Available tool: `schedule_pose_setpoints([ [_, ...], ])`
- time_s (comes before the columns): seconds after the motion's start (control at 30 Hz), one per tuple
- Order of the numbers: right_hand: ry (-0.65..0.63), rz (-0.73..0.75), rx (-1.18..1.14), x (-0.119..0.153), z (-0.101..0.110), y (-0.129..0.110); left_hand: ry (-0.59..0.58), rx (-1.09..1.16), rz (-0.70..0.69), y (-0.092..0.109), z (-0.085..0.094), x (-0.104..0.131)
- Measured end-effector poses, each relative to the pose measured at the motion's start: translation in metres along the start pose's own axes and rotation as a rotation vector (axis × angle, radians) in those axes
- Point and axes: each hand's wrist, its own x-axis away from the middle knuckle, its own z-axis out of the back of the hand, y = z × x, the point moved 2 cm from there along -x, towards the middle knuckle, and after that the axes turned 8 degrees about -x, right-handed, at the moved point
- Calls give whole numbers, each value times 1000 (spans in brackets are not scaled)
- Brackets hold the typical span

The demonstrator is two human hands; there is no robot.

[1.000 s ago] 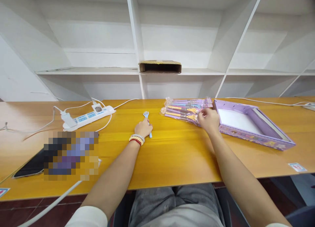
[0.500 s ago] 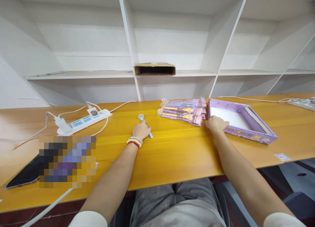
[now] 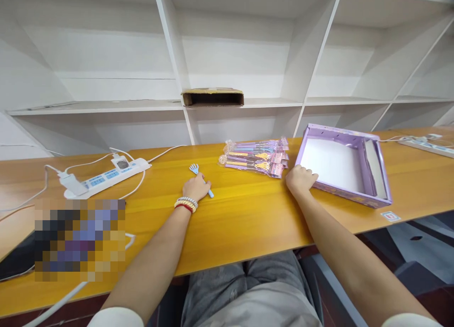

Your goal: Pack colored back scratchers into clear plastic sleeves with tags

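Note:
My left hand (image 3: 196, 187) is closed round a small light blue hand-shaped stick (image 3: 194, 168) lying on the table; its fingered head and handle end show on either side. My right hand (image 3: 301, 179) grips the near left corner of a shallow purple box (image 3: 340, 193), whose far edge is tilted up. The box has a white floor and a pale flap at its right side. Left of the box, several plastic-wrapped sticks (image 3: 255, 159) with purple, blue and yellow parts lie in a pile.
On the left of the wooden table (image 3: 244, 223) are a white power strip (image 3: 113, 176) with plugs and cables, and a dark flat device partly blurred out. A cardboard box (image 3: 213, 98) rests on the white shelf behind. Another power strip (image 3: 429, 146) is far right.
The purple box has tilted, its far side rising off the table, with my right hand still on its corner. The whole view has shifted slightly; my left hand keeps its place on the blue stick.

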Motion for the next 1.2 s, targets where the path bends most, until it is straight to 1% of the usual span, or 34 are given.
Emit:
schedule_pose_setpoints([
  [0.13, 85, 47, -17, 10, -1, 4, 5, 2, 0, 0, 0, 0],
  [0.23, 77, 59, -31, 13, 1, 6, 9, 4, 1, 0, 0, 1],
  [0.43, 76, 72, -25, 10, 4, 4, 29, -1, -4, -1, -1, 2],
  [0.6, 120, 117, -12, 17, 3, 8, 28, -5, -8, -1, -2, 2],
  [0.73, 152, 117, -17, 25, 3, 10, 26, 5, -9, -1, -3, 1],
  [0.93, 123, 101, -25, 26, 8, 11, 19, 0, 0, -2, -4, -1],
  [1.2, 72, 192, -19, 14, 13, 17, 50, -20, 6, 8, -1, 5],
])
